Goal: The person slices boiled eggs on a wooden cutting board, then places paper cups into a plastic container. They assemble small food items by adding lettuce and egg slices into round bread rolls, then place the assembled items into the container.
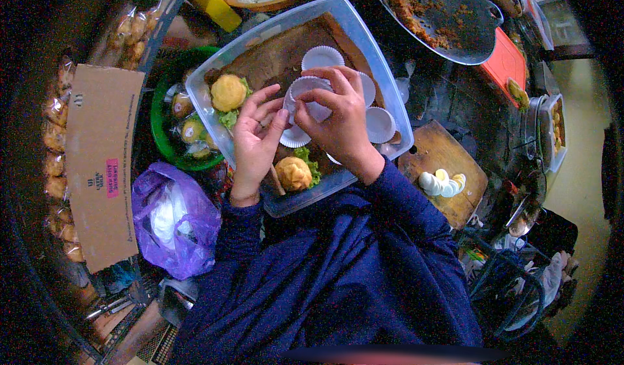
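- A white, round, pleated paper cup (298,89) is at upper centre of the frame, above the clear, rectangular plastic tub (312,199); it looks unfilled.
- The right hand (344,118) pinches it between thumb and finger; the left hand (257,131) is open beside it, whether touching I cannot tell.
- Other white pleated paper cups (323,57) are laid out in the tub, seemingly also awaiting contents.
- Two round golden buns (294,173) with frilly green lettuce (313,167) lie there, apparently assembled but outside the cups.
- At right of the frame, white-and-yellow egg slices (442,186) on a brown wooden board (426,147) look unused so far.
- At left, clear-wrapped buns (194,130) in a round green basket (159,128) look finished.
- At upper right, crumbly orange-brown filling (406,17) remains in a dark metal wok (458,40).
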